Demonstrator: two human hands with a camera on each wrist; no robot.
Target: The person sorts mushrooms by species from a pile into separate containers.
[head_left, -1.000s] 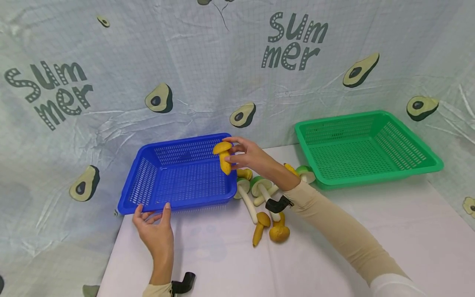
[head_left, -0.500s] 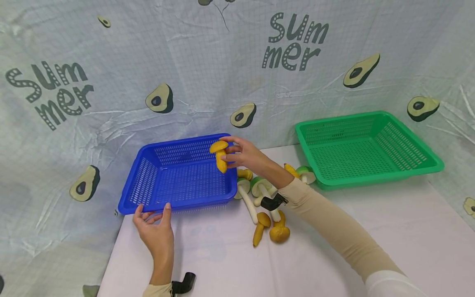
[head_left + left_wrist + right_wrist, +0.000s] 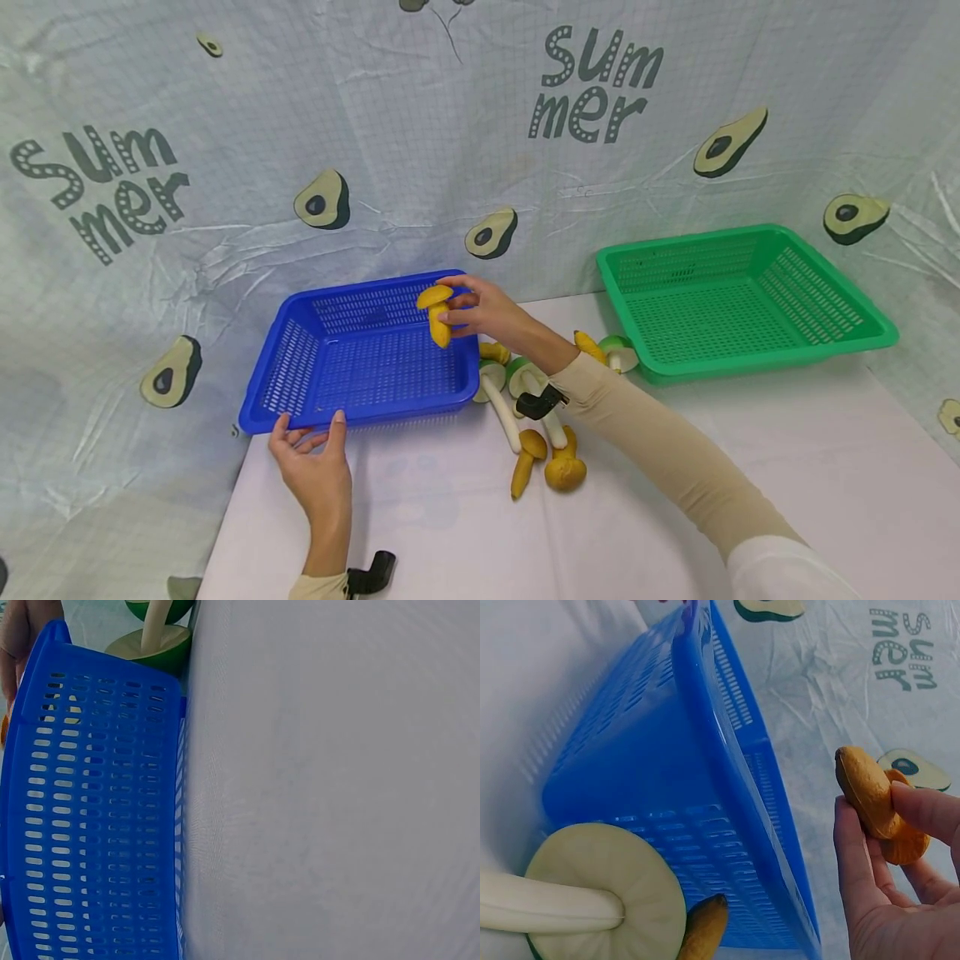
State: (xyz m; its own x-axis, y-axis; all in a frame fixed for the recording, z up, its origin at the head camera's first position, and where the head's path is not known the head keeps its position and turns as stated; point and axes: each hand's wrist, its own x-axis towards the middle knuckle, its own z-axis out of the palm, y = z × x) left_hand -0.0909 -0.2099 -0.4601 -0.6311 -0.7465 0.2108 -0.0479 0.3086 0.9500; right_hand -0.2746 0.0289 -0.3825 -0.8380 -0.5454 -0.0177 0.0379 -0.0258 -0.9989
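My right hand [image 3: 491, 312] pinches a yellow mushroom [image 3: 437, 315] between thumb and fingers, over the right end of the blue basket [image 3: 360, 412]. In the head view the mushroom is upright, cap on top. The right wrist view shows the same mushroom [image 3: 870, 795] held beyond the basket's rim. My left hand [image 3: 315, 467] grips the basket's front rim near its left corner, thumb on the edge. The blue basket's mesh floor is bare. Beside its right end lie green-capped mushrooms [image 3: 498, 400] with long white stems, and several yellow-brown mushrooms [image 3: 529, 462].
A green basket [image 3: 757, 362] stands at the back right of the white-covered table [image 3: 450, 542]. At its left corner lie a green-capped mushroom [image 3: 619, 354] and a yellow one [image 3: 590, 344]. A printed curtain [image 3: 420, 167] hangs right behind both baskets.
My right hand has moved a little left with the yellow mushroom, further over the blue basket. The left hand stays on the basket's rim.
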